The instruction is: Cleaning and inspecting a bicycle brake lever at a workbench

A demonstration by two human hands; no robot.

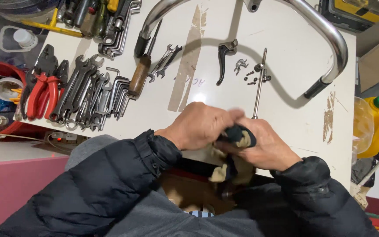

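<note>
- The left hand (pixel 198 127) and the right hand (pixel 264 147) meet at the near edge of the white surface (pixel 286 52), both wrapped around a dark blue and tan rag (pixel 237 136).
- Left grip: fingers curled together over the top of the rag, pressing it down. Right grip: clamped on the rag from below and the right, the cloth bunched in the palm with loose ends hanging off the near edge.
- Whether a small part sits inside the rag cannot be told; the cloth and the blurred fingers hide it.
- The step in hand looks like wiping or rubbing with the cloth, both hands working against each other.
- Just beyond the hands a thin steel rod (pixel 259 85) points away from them, its near end almost touching the knuckles.
- Further off lie a dark brake lever (pixel 225 59), a small clamp (pixel 241 66) and a scatter of little screws (pixel 252 78), all apart from the hands.
- A curved chrome handlebar (pixel 330 39) arches across the far right side.
- To the left lie a row of spanners (pixel 82 94), hex keys (pixel 118 90), red-handled pliers (pixel 42 94) and a wooden-handled tool (pixel 139 74).
- As a judgement, a further move would call for one hand to loosen from the rag so it can reach the rod or the small parts without knocking the screws.
</note>
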